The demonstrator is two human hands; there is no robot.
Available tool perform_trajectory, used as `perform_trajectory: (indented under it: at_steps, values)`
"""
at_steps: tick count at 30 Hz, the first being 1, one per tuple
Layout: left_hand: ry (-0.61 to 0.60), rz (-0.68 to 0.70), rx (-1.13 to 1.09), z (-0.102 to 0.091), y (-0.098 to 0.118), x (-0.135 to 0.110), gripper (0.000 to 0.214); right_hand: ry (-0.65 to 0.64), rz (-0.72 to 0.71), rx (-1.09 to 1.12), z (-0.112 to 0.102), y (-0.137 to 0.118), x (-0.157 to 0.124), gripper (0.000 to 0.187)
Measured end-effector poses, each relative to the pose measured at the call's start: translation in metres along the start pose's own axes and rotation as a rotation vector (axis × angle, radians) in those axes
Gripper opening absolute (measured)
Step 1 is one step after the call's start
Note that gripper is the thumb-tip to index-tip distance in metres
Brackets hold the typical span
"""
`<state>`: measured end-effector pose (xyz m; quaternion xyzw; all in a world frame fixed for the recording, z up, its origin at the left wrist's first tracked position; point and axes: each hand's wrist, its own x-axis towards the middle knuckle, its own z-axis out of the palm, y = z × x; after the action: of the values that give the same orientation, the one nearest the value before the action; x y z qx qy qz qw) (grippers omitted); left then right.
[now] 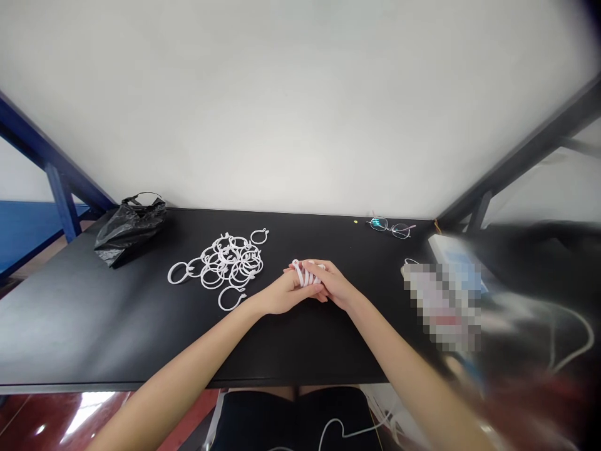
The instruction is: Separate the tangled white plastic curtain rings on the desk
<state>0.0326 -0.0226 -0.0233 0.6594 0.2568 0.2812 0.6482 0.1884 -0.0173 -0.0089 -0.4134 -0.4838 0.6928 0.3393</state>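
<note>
Near the middle of the black table, my left hand [284, 293] and my right hand [337, 283] meet around several white curtain rings [304, 275]. The rings lie side by side across the fingers of my left hand, which are partly hidden behind them. My right hand's fingers close over the rings from the other side. Whether the rings encircle the fingers or only rest in the grip, I cannot tell. To the left of my hands, a loose pile of similar white rings [228, 255] with small eyelets lies on the table, a few rings apart from the heap.
A crumpled black plastic bag [134, 227] stands at the table's [141, 338] back left. Eyeglasses [389, 227] lie at the back right. A white box [446, 250] and a blurred-out item [441, 307] are at the right, near a white cable [580, 326]. Blue frame bars [61, 200] rise at left.
</note>
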Motion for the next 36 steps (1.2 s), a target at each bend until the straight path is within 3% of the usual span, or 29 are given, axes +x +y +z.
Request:
perform_trajectory:
  at_steps: [15, 22, 28, 31, 36]
  values:
    - [-0.166, -0.24, -0.23, -0.006, 0.01, -0.003, 0.05, -0.083, -0.075, -0.068, 0.001, -0.002, -0.004, 0.045]
    - [-0.199, -0.201, -0.31, -0.009, 0.01, -0.004, 0.043, -0.083, 0.003, 0.013, 0.002, 0.0, -0.002, 0.049]
    - [-0.249, -0.128, -0.443, -0.016, 0.019, -0.01, 0.034, -0.274, -0.06, 0.099, -0.021, -0.002, -0.003, 0.064]
    - [-0.313, -0.111, -0.501, -0.018, 0.02, -0.014, 0.032, -0.302, -0.064, 0.09, -0.026, -0.004, -0.006, 0.058]
    - [-0.401, -0.114, -0.535, -0.018, 0.02, -0.015, 0.034, -0.335, 0.044, 0.173, -0.021, 0.001, -0.005, 0.051]
